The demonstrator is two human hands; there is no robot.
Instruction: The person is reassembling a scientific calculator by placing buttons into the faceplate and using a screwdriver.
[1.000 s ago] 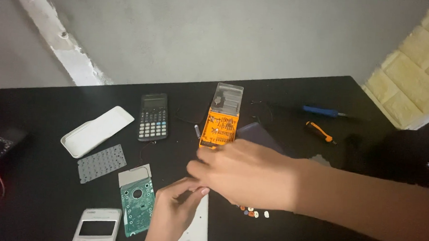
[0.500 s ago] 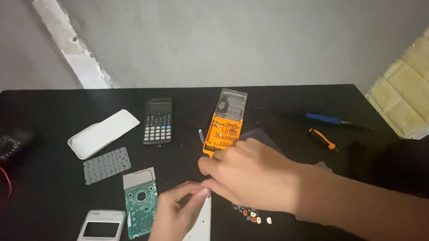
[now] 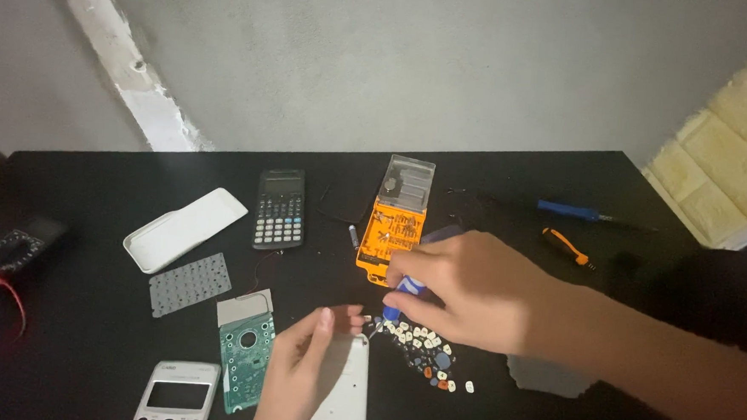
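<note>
The person's right hand comes in from the right edge of the black table and is closed around a small blue-handled screwdriver, whose tip points down at the top end of a white calculator back cover. The left hand rises from the near edge; its fingers are curled over the left side of that cover, pinning it, thumb raised beside it. The cover lies at the near edge, slightly left of the middle.

Just right of the cover, a scatter of loose calculator keys, white, dark and orange, lies on the table under the right hand. A grey sheet lies near them, partly hidden by the right forearm.

Left of the cover sits a green circuit board with a grey display strip at its top. A white calculator front is at the near edge beside it. A grey rubber keypad mat and a white slide cover lie further left, toward the middle. A whole black calculator stands beyond them.

An orange screwdriver bit case, lid open, lies at the table's middle, just beyond the right hand. A blue-handled tool and an orange-handled tool lie toward the far right corner. A multimeter with a red lead sits at the left edge.
</note>
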